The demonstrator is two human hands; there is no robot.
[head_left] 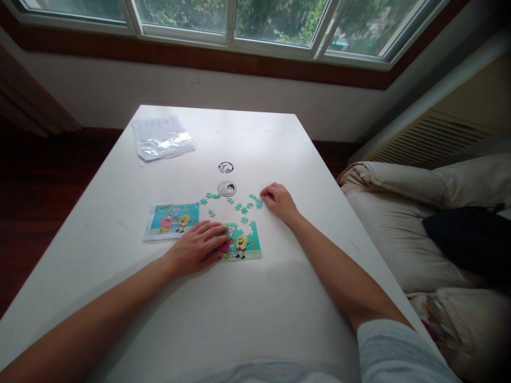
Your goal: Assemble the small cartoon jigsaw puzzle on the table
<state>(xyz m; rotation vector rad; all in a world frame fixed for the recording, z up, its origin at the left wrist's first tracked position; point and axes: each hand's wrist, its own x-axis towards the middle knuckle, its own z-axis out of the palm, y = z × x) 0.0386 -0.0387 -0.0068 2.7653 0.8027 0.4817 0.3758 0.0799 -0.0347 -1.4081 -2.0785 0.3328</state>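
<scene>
A partly assembled cartoon jigsaw puzzle [250,246] lies flat on the white table, its upper edge ragged. My left hand [202,243] rests palm down over the puzzle's left side, fingers stretched out, hiding part of it. Beyond the puzzle, several loose teal jigsaw pieces [244,210] are scattered. My right hand [278,201] is at the right end of these pieces, fingers curled and pinched together beside the outermost ones; whether a piece is between the fingertips cannot be made out. Left of the puzzle sits a reference picture [175,219] with the same cartoon figures.
A clear plastic bag with papers [163,139] lies at the table's far left. Two round cable holes [227,188] are set in the white table [247,319]. A beige sofa [383,229] with a dark item stands on the right, and a window is ahead.
</scene>
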